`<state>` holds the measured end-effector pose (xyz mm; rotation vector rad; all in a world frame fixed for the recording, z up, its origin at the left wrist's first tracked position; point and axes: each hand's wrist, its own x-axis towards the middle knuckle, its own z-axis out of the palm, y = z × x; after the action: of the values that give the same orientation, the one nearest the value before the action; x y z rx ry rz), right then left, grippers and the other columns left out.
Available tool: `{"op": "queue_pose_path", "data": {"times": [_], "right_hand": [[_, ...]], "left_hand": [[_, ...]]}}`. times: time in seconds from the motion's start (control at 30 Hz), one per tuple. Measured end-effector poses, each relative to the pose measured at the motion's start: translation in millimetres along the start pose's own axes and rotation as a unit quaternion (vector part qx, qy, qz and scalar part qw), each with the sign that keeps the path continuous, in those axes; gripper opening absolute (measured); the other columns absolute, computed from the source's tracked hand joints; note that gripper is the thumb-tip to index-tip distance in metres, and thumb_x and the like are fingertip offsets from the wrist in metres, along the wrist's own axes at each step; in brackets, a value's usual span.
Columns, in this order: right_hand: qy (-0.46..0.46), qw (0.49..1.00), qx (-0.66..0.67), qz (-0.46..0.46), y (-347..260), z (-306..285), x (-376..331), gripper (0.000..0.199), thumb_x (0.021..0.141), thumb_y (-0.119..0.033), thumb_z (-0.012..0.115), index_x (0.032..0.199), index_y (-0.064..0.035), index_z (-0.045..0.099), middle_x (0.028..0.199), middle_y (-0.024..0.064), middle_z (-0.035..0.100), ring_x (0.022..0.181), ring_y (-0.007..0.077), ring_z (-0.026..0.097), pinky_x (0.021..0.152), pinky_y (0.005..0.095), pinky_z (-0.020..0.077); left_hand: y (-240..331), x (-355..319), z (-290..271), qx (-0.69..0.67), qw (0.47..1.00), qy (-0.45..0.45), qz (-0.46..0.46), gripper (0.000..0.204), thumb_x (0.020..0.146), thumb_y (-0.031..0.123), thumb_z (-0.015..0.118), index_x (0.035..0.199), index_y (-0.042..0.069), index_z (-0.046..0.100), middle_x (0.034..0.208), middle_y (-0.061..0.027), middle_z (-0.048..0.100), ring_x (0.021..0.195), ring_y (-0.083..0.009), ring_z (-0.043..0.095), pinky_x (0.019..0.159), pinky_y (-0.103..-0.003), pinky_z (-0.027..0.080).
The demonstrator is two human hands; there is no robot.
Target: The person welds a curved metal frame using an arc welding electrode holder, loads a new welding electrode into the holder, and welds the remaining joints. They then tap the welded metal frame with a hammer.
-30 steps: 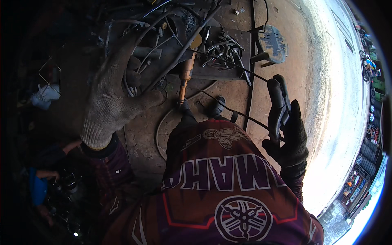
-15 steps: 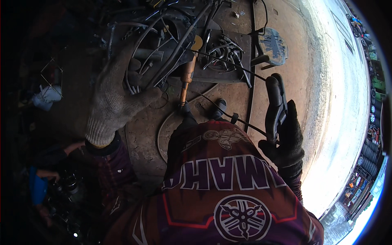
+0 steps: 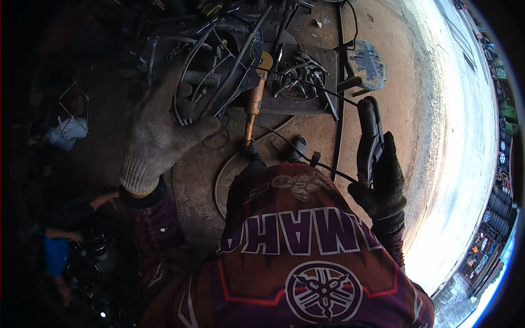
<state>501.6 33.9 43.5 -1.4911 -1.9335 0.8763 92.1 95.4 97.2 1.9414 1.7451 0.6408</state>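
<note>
My left hand (image 3: 158, 128), in a pale knitted glove, curls around the lower left part of a metal tube frame (image 3: 236, 66). Its fingertips and thumb show among the bent tubes. My right hand (image 3: 387, 191), in a dark glove, is closed around a black welding electrode holder (image 3: 368, 134). From the holder's top a thin welding rod (image 3: 317, 86) slants up and left, its far end close to the frame. A cable (image 3: 334, 167) leaves the holder's lower end. Below the frame stands an orange-handled tool (image 3: 254, 104), an angle grinder by its look, with a yellowish disc on top.
A dark metal worktable (image 3: 306, 105) carries a heap of thin metal pieces (image 3: 303, 76) right of the frame. Beyond it stands a worn stool (image 3: 366, 64). The cable loops across the floor by my feet. Another person's arm (image 3: 63, 235) shows at the lower left.
The whole view has shifted slightly. Both hands keep their hold, and the rod's far end stays close to the frame.
</note>
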Motion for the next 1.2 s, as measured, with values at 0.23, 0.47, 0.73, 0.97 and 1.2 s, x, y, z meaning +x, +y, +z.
{"op": "queue_pose_path", "data": {"times": [0.23,0.47,0.73,0.97,1.2], "right_hand": [[0.002,1.0,0.017,-0.001,0,0,1,0.108,0.066,-0.02,0.085,0.154,0.0019,0.026,0.131,0.0216,0.06,0.122,0.0316,0.061,0.101,0.0393,0.0495],[-0.008,1.0,-0.011,-0.006,1,0,3,0.109,0.066,-0.021,0.086,0.154,0.0011,0.026,0.132,0.0213,0.06,0.122,0.031,0.061,0.101,0.0396,0.0494],[-0.031,0.999,-0.002,0.035,-3,-5,1,0.115,0.062,-0.016,0.085,0.157,-0.0011,0.022,0.143,0.0184,0.052,0.132,0.0286,0.051,0.109,0.04,0.0416],[-0.027,0.999,-0.026,0.023,-3,-3,0,0.116,0.059,-0.012,0.086,0.156,-0.0005,0.023,0.141,0.0186,0.054,0.131,0.0282,0.053,0.108,0.0386,0.0428],[0.008,1.0,-0.019,-0.005,-7,-2,4,0.111,0.065,-0.022,0.088,0.155,-0.0013,0.026,0.131,0.0211,0.06,0.122,0.0314,0.061,0.101,0.0399,0.0502]], "left_hand": [[-6,-2,1,-0.007,1.0,0.007,0.004,0.093,0.065,0.021,0.09,0.146,0.012,0.046,0.101,-0.0079,0.063,0.079,-0.0163,0.062,0.069,-0.034,0.056],[0,-3,0,-0.001,1.0,0.004,0.011,0.088,0.066,0.021,0.088,0.143,0.011,0.048,0.102,-0.0081,0.064,0.081,-0.0182,0.063,0.072,-0.036,0.056],[1,-3,-1,-0.02,1.0,0.004,0.009,0.087,0.067,0.02,0.087,0.143,0.01,0.047,0.107,-0.0064,0.066,0.079,-0.0182,0.06,0.074,-0.037,0.056],[-2,-5,-2,-0.007,1.0,-0.011,-0.014,0.089,0.067,0.021,0.087,0.145,0.011,0.046,0.104,-0.0052,0.066,0.078,-0.0167,0.059,0.071,-0.035,0.055],[0,-4,-1,-0.023,1.0,-0.003,-0.012,0.09,0.068,0.025,0.088,0.146,0.012,0.045,0.1,-0.0073,0.064,0.079,-0.0168,0.059,0.072,-0.035,0.056]]}}
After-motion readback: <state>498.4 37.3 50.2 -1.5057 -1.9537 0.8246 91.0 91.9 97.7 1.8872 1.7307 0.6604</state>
